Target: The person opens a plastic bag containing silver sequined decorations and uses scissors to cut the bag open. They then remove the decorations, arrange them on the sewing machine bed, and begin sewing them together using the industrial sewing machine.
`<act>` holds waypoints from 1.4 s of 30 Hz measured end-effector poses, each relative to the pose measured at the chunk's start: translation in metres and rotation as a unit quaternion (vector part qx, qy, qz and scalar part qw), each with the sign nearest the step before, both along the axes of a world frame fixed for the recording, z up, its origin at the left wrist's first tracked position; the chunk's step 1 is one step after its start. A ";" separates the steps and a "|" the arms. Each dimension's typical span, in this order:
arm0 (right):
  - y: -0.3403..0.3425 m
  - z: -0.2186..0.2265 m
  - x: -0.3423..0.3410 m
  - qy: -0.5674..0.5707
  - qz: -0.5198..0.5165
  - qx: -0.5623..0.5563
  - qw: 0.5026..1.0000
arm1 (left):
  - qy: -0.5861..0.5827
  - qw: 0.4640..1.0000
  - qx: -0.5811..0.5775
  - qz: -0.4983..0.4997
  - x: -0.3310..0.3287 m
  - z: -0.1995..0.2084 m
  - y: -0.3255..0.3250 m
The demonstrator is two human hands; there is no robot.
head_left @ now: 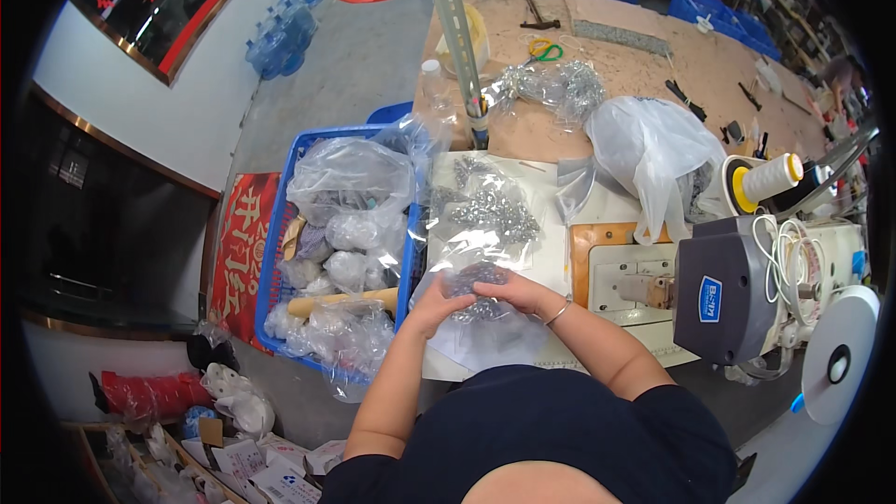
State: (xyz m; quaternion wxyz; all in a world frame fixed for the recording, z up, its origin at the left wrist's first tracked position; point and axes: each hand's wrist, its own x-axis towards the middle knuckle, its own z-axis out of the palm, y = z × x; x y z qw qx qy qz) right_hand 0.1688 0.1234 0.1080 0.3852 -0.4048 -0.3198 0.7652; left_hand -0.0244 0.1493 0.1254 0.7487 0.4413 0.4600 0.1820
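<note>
In front of my body, my left hand [439,306] and my right hand [525,293] close on a clear plastic bag [474,280] from its two sides. Small grey, shiny pieces show through the film; their exact kind is too small to tell. My thumbs lie on top, nearly meeting, while the other fingers are partly hidden by the bag. Just beyond my hands, a heap of small silvery pieces [504,215] lies on clear film over the white tabletop [546,266]. A metal bracelet circles my right wrist.
Left of the table, a blue crate [408,266] holds several plastic bags and a cardboard tube [343,301]. An industrial sewing machine [733,289] stands at right, with thread cones [770,179] behind it. Farther back are a white plastic bag [649,145], green-and-yellow-handled scissors [544,50], a hammer [539,17] and a metal post [455,33].
</note>
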 end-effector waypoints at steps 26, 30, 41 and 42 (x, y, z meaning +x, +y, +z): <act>0.017 -0.062 0.117 -0.249 -0.301 -0.024 0.920 | -0.378 0.879 -0.121 0.265 -0.064 -0.028 -0.023; -0.018 -0.058 0.135 0.235 -0.302 -0.050 0.923 | -0.344 0.895 -0.170 0.228 -0.064 -0.035 -0.006; -0.032 -0.020 0.048 0.285 -0.165 -0.048 0.943 | -0.185 0.967 -0.127 0.122 0.017 -0.031 -0.005; -0.034 0.005 0.040 0.142 -0.210 -0.101 0.962 | -0.195 0.966 -0.119 0.117 0.019 -0.025 -0.008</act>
